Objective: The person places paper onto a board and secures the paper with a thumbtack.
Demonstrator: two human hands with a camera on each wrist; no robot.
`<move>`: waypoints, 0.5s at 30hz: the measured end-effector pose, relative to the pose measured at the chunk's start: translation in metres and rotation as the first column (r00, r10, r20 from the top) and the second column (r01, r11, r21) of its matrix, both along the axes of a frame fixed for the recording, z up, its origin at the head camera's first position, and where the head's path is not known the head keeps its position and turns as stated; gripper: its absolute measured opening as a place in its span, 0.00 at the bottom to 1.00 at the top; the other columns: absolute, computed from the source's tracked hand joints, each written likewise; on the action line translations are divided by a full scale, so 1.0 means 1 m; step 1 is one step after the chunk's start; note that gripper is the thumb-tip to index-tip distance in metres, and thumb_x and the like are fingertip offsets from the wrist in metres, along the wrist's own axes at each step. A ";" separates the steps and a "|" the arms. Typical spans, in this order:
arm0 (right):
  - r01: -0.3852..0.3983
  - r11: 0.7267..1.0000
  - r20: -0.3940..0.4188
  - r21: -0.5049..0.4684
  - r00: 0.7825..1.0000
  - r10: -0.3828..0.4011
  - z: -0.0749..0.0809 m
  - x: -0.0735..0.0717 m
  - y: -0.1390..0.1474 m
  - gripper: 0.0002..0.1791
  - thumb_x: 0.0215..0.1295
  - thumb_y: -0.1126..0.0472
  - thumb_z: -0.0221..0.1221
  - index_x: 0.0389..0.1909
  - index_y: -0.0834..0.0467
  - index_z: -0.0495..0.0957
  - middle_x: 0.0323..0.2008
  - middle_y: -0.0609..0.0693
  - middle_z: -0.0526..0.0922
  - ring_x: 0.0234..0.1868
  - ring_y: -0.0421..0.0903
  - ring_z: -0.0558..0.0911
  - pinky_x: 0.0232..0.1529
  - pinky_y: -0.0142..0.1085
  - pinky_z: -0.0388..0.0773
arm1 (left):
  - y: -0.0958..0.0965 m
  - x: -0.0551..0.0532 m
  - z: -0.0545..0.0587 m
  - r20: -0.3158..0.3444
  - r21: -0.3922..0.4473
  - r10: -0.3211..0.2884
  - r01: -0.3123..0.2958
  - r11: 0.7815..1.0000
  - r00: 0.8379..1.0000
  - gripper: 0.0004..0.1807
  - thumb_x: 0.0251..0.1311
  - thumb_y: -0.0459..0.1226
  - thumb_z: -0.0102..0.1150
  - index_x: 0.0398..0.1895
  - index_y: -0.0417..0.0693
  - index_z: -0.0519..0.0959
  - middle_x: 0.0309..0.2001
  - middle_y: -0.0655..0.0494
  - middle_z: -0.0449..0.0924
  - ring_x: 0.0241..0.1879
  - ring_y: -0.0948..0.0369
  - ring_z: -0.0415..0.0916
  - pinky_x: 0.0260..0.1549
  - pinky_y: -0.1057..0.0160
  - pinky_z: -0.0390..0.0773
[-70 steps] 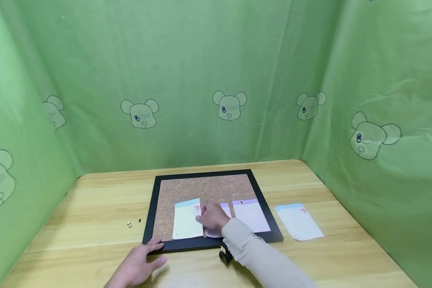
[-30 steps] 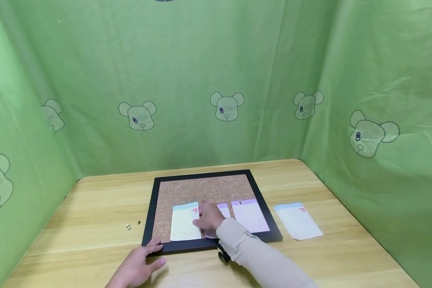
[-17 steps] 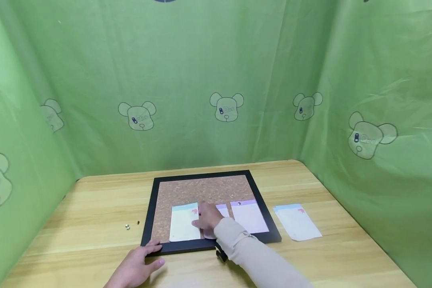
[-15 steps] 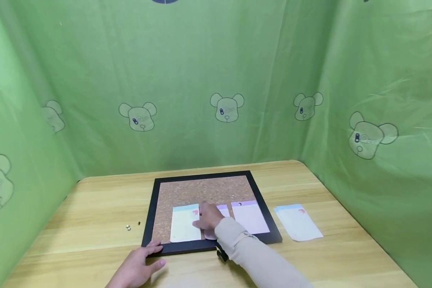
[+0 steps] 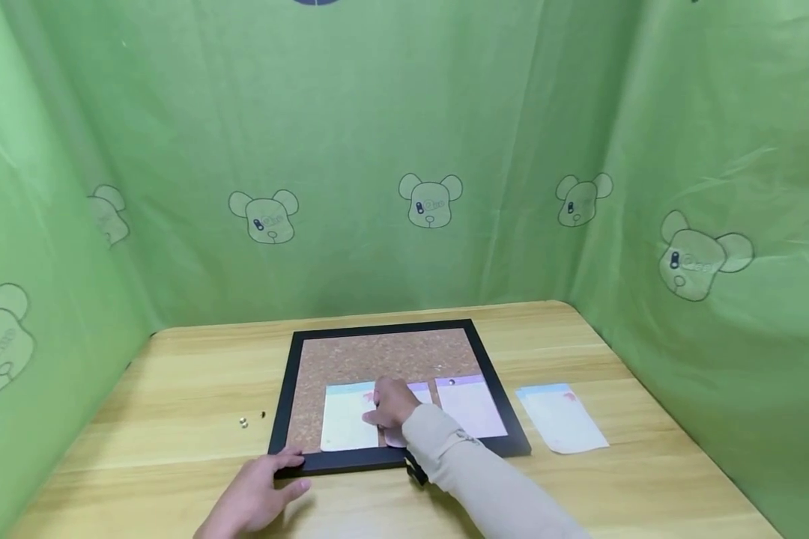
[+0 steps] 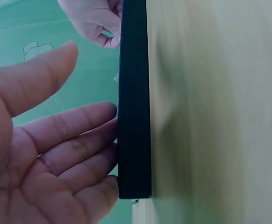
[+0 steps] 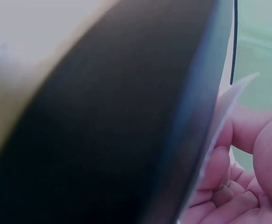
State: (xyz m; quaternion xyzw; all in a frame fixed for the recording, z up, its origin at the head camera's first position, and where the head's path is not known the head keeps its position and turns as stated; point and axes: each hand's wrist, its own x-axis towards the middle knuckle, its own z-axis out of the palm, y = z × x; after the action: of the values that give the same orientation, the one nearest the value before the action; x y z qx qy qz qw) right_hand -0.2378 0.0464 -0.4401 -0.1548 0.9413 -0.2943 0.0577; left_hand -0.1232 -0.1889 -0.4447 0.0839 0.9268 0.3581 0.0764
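Note:
My left hand rests its straight fingers on the near left corner of a black-framed cork board. The left wrist view shows those fingertips against the black frame edge. My right hand is over the board, at the right edge of a blue-topped sheet of note paper. In the right wrist view its curled fingers are at the sheet's lifted edge and appear to pinch it. A purple-topped sheet is partly hidden behind this hand. Another purple-topped sheet lies beside it.
A silver pushpin sits at the top of the right purple-topped sheet. Loose silver pins and a small dark piece lie left of the board. Blue-topped paper lies to the right. Green curtains surround the table.
The blue-topped sheet has come down flatter on the cork, and its top edge is more level. My right hand's thumb has spread over the sheet's edge. The left hand stays put.

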 end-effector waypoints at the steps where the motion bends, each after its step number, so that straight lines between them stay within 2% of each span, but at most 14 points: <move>1: -0.001 1.000 -0.002 0.004 1.000 0.001 0.000 0.000 0.000 0.17 0.50 0.63 0.73 0.21 0.60 0.70 0.20 0.49 0.71 0.23 0.43 0.70 0.24 0.32 0.70 | -0.001 0.000 0.002 -0.013 -0.004 0.018 -0.018 1.000 1.000 0.20 0.60 0.44 0.65 0.51 0.41 0.81 0.60 0.43 0.75 0.62 0.38 0.66 0.58 0.36 0.64; 5: 0.007 1.000 -0.005 0.022 1.000 -0.007 0.000 0.001 -0.001 0.18 0.52 0.62 0.72 0.21 0.59 0.69 0.19 0.48 0.71 0.23 0.43 0.70 0.24 0.32 0.69 | -0.009 -0.002 0.010 -0.079 0.034 0.114 -0.112 0.993 0.990 0.16 0.60 0.40 0.65 0.47 0.40 0.82 0.48 0.43 0.82 0.50 0.44 0.78 0.51 0.43 0.75; 9: 0.008 0.999 0.000 0.033 1.000 -0.008 0.000 0.002 -0.002 0.18 0.53 0.62 0.72 0.21 0.57 0.69 0.19 0.47 0.70 0.23 0.43 0.70 0.24 0.32 0.67 | -0.023 -0.008 0.016 -0.116 0.049 0.193 -0.189 0.981 0.974 0.13 0.60 0.37 0.65 0.44 0.37 0.82 0.44 0.41 0.83 0.40 0.50 0.83 0.43 0.47 0.80; 15: 0.008 0.999 0.017 0.037 1.000 -0.009 -0.001 0.001 -0.002 0.16 0.55 0.62 0.70 0.22 0.57 0.70 0.21 0.48 0.71 0.25 0.45 0.71 0.27 0.34 0.69 | -0.045 -0.032 0.017 -0.129 -0.049 0.253 -0.261 0.964 0.959 0.13 0.57 0.31 0.64 0.44 0.32 0.80 0.44 0.37 0.82 0.41 0.45 0.81 0.45 0.43 0.77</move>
State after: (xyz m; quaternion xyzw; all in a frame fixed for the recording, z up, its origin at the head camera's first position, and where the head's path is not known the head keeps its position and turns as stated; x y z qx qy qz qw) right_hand -0.2367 0.0440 -0.4413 -0.1472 0.9467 -0.2786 0.0673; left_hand -0.1548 -0.2338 -0.4280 -0.0181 0.9441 0.3284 -0.0248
